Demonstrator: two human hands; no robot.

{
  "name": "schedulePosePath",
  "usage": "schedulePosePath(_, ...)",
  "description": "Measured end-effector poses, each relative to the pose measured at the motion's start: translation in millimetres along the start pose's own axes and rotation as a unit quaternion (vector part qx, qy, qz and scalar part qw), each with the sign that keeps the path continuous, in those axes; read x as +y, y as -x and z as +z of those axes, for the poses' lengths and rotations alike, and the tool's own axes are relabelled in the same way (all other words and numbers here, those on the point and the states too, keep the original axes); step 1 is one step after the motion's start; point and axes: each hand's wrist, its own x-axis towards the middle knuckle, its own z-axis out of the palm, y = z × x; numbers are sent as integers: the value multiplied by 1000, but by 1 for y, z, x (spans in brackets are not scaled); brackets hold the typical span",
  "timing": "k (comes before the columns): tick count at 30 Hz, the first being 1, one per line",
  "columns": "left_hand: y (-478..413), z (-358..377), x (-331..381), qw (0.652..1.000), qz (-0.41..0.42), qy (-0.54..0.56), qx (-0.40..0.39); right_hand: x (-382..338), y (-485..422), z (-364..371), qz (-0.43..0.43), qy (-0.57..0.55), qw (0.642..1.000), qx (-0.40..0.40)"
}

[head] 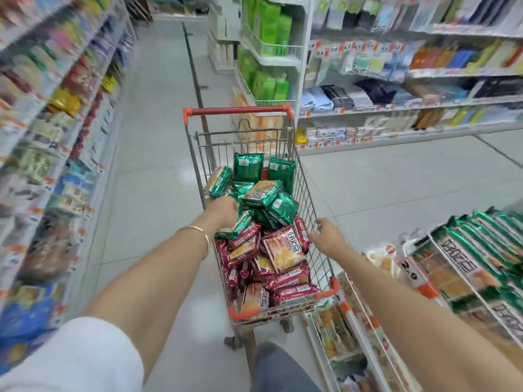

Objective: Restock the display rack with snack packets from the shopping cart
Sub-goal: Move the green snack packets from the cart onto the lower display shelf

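The wire shopping cart (307, 193) stands in the aisle in front of me, its red handle at the far end. Green snack packets (261, 193) fill its far half and red snack packets (283, 253) its near half. My left hand (223, 212) reaches down onto the green pile; its fingertips are hidden among the packets. At the cart's right rim, my right hand (328, 236) has its fingers stretched toward a red packet and its thumb by the wire. The display rack (441, 251), at lower right, holds rows of green packets.
Stocked shelves run along the left side (56, 137) and the right side (410, 108) of the aisle. A green-product end rack (268, 52) stands beyond the cart. A price tag (410, 274) hangs on the display rack. Grey tiled floor (155, 165) lies left of the cart.
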Motion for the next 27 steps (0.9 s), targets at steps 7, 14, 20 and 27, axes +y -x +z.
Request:
schedulePosePath(7,-75,-19,-29,991,-90,92,21,-50,-140,25,37,-70,993,-82)
schedulePosePath(14,-106,-23,-54,972,-161,169,27,-92,-235,48,61,-33,994,-81)
schedulePosePath(20,-120,-14,-69,964,-175,197,28,-110,-275,56,-18,162,984,-70)
schedulePosePath(27,-127,11,-72,967,-150,206,-3,-76,-258,72,0,87,992,-91)
